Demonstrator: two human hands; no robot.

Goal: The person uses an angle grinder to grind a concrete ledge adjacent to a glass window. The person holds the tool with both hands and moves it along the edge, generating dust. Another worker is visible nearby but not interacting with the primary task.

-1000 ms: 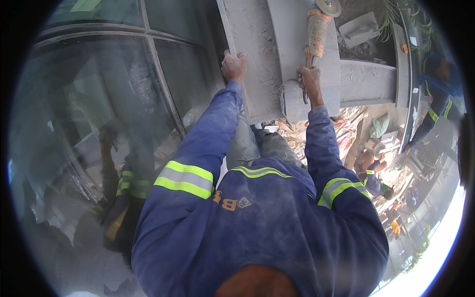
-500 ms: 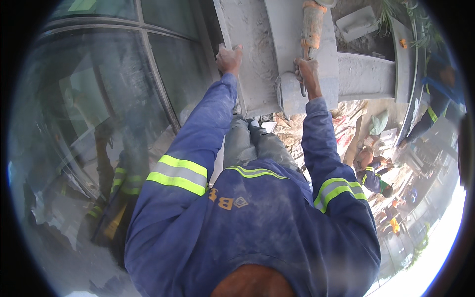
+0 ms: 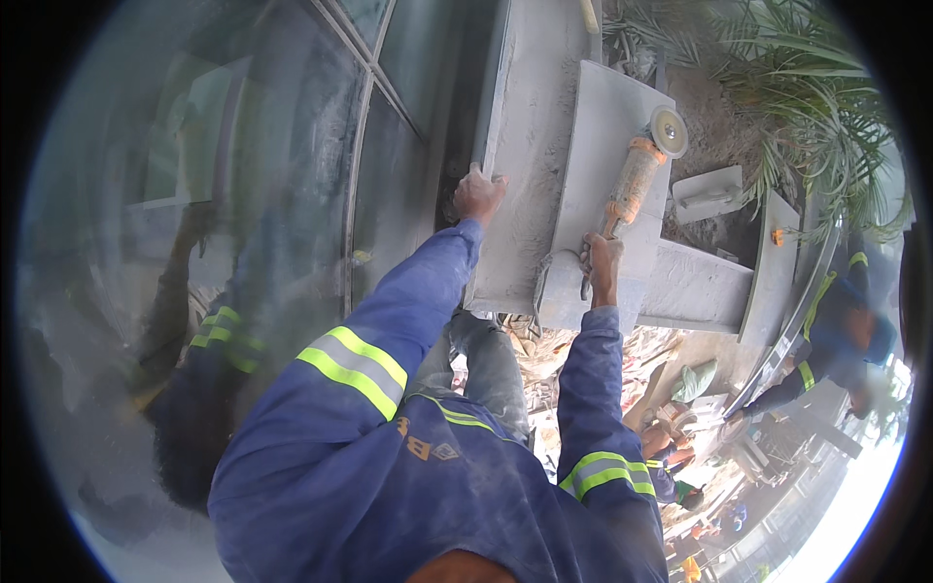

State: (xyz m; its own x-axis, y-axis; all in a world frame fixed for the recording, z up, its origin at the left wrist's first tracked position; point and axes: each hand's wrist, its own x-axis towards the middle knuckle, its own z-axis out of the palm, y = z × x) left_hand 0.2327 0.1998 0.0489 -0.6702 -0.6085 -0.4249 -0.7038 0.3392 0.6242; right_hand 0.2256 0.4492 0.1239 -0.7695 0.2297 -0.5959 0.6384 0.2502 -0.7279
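Note:
In my right hand point(image 3: 602, 265) is the rear end of a dusty, orange-and-grey angle grinder point(image 3: 637, 185), fingers closed round it. Its round cutting disc point(image 3: 669, 132) points away from me, over a smooth grey slab point(image 3: 607, 126). Whether the grinder rests on the slab or hangs just above it, I cannot tell. My left hand point(image 3: 479, 196) is closed on the left edge of a dusty grey ledge point(image 3: 530, 126), beside the window. A grey cloth-like piece point(image 3: 556, 282) hangs at the slab's near end, left of my right hand.
Large glass panes point(image 3: 282, 194) run along my left. On the right lie a plastering float point(image 3: 708, 192), a low grey wall point(image 3: 702, 282) and palm leaves point(image 3: 797, 87). A co-worker point(image 3: 846, 330) is at the far right; others work among rubble point(image 3: 651, 355) below.
The view has tilted farther out, so the grinder's whole disc, the float and more palm leaves now show. Both hands keep about the same places on the ledge and grinder.

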